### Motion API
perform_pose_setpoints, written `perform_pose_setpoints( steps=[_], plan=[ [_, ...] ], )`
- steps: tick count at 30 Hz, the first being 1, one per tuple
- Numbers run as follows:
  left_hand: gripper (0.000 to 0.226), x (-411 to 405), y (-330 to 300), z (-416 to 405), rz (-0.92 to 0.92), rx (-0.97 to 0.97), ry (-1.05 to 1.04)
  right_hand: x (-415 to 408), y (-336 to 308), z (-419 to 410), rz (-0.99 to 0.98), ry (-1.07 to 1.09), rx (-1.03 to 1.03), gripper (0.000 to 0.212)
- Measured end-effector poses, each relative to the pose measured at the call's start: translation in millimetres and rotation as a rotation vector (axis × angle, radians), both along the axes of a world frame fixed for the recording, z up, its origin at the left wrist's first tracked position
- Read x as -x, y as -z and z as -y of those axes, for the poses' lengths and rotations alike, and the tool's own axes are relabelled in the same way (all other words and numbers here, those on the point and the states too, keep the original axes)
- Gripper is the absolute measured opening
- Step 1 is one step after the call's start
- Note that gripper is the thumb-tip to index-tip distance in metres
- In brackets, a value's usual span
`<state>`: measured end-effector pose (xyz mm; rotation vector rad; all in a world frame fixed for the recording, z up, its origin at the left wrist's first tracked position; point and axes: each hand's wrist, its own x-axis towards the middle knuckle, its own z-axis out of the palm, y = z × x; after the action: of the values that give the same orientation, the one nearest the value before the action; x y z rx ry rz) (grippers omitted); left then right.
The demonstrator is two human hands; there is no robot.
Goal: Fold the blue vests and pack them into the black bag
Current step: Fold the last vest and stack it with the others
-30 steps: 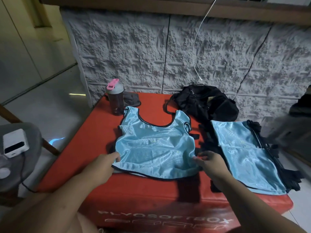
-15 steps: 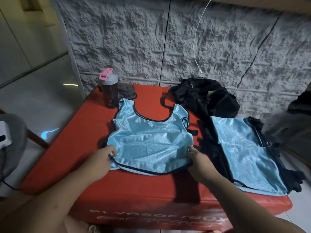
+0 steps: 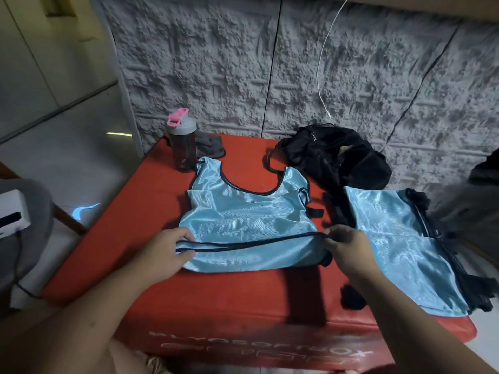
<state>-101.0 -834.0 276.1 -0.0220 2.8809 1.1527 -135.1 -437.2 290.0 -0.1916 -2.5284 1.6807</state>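
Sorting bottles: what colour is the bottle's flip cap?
Pink, on a grey lid; head view shows it.

Two bare forearms come in from the bottom of the frame, no sleeves reaching as far as the wrists or elbows. The left hand (image 3: pixel 162 252) and the right hand (image 3: pixel 348 249) carry no rings, watch or bracelet. At the bottom edge, lower left, a pale satiny cloth shows, blurred.

White device (image 3: pixel 12 211) cut by left edge; box lettering (image 3: pixel 259 349) blurred.
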Motion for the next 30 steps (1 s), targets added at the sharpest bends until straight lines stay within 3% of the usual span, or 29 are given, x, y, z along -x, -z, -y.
perform_pose_setpoints(
  steps=[6,9,15,21,23,25,27,30],
  plan=[
    [0.013,0.4,-14.2,0.0,0.062,-0.267,-0.141,-0.3,1.7,-8.0,0.001,0.050,-0.012,0.016],
    [0.002,0.9,-16.4,3.0,0.067,-0.266,-0.142,0.7,2.6,-9.3,0.010,0.062,-0.082,0.018],
    [0.029,5.0,-9.5,1.5,0.110,-0.146,-0.141,8.5,3.1,-16.8,0.117,0.016,0.004,0.026],
    [0.037,11.2,-5.0,3.6,0.113,-0.201,-0.165,12.9,3.7,-22.5,0.268,-0.084,0.147,0.063],
    [0.028,11.0,-3.5,3.1,0.073,-0.200,-0.158,13.4,3.9,-22.3,0.248,-0.082,0.147,0.056],
    [0.010,11.2,-0.3,3.5,0.036,-0.269,-0.172,12.9,3.6,-20.6,0.183,-0.070,0.114,0.028],
    [0.013,11.2,0.3,5.0,0.010,-0.329,-0.174,12.9,2.5,-17.7,0.097,-0.015,0.018,0.008],
    [0.021,13.1,-2.0,6.3,-0.037,-0.292,-0.112,12.8,-1.9,-13.0,0.021,0.005,-0.026,0.019]
  ],
)
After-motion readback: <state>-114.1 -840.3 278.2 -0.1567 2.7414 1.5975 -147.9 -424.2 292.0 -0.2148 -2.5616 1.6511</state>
